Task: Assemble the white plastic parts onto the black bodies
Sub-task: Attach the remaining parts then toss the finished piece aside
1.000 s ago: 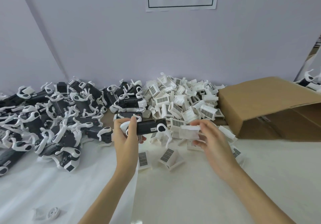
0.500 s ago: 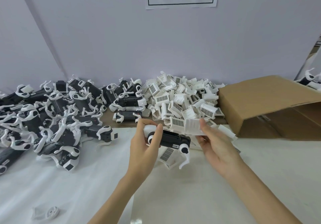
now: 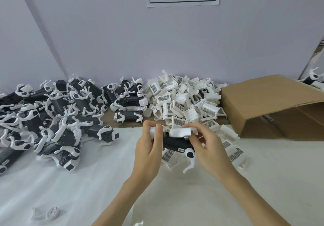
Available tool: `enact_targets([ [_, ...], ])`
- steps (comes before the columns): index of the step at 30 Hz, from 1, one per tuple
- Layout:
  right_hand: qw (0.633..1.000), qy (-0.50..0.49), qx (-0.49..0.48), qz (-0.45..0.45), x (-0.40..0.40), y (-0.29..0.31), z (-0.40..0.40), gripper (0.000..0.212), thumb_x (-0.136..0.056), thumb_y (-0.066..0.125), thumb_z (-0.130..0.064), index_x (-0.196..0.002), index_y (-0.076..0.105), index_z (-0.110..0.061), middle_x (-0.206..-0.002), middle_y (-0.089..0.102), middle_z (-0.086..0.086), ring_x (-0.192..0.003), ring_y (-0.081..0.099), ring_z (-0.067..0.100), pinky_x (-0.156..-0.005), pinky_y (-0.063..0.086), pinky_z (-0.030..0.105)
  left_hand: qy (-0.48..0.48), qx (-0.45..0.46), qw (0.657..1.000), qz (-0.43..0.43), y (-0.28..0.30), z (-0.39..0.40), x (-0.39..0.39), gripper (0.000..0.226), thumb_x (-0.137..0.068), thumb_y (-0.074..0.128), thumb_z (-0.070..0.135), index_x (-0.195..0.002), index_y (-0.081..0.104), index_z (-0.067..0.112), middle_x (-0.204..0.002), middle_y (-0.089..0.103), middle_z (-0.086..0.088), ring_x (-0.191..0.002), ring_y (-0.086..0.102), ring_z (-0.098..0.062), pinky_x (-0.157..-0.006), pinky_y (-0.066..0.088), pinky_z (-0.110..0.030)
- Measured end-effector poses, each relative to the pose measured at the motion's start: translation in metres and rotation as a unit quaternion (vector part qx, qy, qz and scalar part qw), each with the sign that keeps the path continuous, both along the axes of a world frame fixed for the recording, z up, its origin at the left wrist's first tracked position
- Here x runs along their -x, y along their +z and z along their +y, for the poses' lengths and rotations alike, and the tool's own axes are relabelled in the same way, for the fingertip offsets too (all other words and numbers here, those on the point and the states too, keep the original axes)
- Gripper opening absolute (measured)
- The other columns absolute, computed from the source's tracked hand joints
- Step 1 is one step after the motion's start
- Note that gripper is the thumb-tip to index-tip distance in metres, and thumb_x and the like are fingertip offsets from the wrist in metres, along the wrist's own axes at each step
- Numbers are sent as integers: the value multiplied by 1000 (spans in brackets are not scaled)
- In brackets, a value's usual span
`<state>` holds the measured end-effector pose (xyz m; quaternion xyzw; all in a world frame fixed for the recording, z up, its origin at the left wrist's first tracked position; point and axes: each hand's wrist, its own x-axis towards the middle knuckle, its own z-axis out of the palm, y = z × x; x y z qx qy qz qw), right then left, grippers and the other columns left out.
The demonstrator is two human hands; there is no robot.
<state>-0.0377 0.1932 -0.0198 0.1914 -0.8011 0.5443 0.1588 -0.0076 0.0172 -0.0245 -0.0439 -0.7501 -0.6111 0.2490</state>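
Big heap of black bodies (image 3: pixel 57 120) on the left of the worktop (image 3: pixel 78 182). Left hand (image 3: pixel 149 148) grips one black body (image 3: pixel 175 141) mid-air, right hand (image 3: pixel 208 146) pinches a white part (image 3: pixel 180 132) on top. Loose white parts pile (image 3: pixel 184 101) behind, cardboard box (image 3: pixel 273 103) far right.

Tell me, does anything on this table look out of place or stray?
One small white piece with a round wheel-like end lies alone near the front left edge of the white table cover, far from both heaps. Otherwise the heaps are messy but nothing looks broken or spilled.
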Motion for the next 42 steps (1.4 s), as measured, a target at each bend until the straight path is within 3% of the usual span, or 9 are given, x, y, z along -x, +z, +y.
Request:
enact_targets([
  [6, 997, 76, -10, -2, -5, 6, 2, 46, -102, 50, 6, -122, 72, -29, -122, 72, -14, -120, 65, 10, -94, 53, 31, -15, 22, 1000, -1, -4, -5, 2, 38, -100, 37, 70, -96, 50, 34, -58, 45, 7, -56, 42, -15, -59, 38, -40],
  [11, 981, 179, 26, -71, -5, 11, 9, 51, -92, 50, -6, -134, 69, -28, -134, 69, -8, -128, 61, 19, -104, 50, 52, -19, 28, 999, 3, -4, -5, 2, 37, -102, 37, 69, -98, 51, 35, -57, 48, 8, -56, 43, -15, -59, 43, -50],
  [15, 972, 230, -9, -47, -10, 10, 5, 47, -100, 53, -19, -145, 61, -29, -146, 60, -15, -144, 47, 12, -116, 37, 30, -15, 9, 1000, -3, -1, -4, 2, 42, -101, 38, 71, -99, 51, 31, -63, 51, -9, -60, 47, -32, -65, 49, -59],
  [18, 982, 161, -97, 31, -13, 3, -4, 54, -99, 71, -32, -149, 54, -37, -151, 51, -22, -146, 42, 7, -118, 33, 22, -11, -12, 1000, -8, 2, -5, 3, 47, -98, 37, 77, -97, 54, 33, -73, 59, -18, -69, 57, -38, -67, 52, -53],
  [23, 952, -3, -245, 184, -12, -2, -8, 69, -86, 87, -23, -148, 58, -32, -132, 50, -6, -122, 50, 16, -104, 50, 36, -22, -18, 999, -18, 1, -1, 3, 43, -99, 38, 73, -99, 54, 33, -76, 59, -21, -71, 59, -41, -69, 54, -61],
  [26, 950, -15, -222, 218, -11, 2, -5, 60, -83, 88, -20, -139, 66, -18, -119, 59, -3, -114, 58, 19, -99, 53, 38, -45, 9, 999, -3, 2, -2, 2, 38, -102, 39, 68, -117, 55, 36, -91, 64, -13, -72, 62, -33, -68, 55, -56],
  [30, 959, -61, -163, 224, -10, 9, 4, 47, -81, 88, -24, -124, 70, -17, -114, 70, -7, -109, 66, 18, -92, 55, 37, -99, 141, 984, 41, 2, -11, 1, 34, -102, 60, 49, -136, 57, 43, -133, 50, 7, -115, 59, -20, -82, 51, -23],
  [36, 954, -61, -135, 260, -7, 3, 1, 44, -77, 92, -17, -115, 73, -8, -118, 72, -2, -113, 68, 21, -95, 57, 39, -79, 145, 985, 46, 0, -11, 0, 34, -99, 70, 30, -131, 61, 38, -128, 54, 8, -118, 60, -22, -86, 59, -40],
  [42, 959, -58, -134, 242, -3, 7, 4, 41, -77, 91, -27, -111, 72, -14, -111, 70, -6, -106, 66, 16, -91, 53, 31, -92, 127, 986, 58, 2, -11, 0, 31, -101, 72, 24, -126, 63, 40, -125, 57, 7, -117, 60, -18, -81, 56, -25],
])
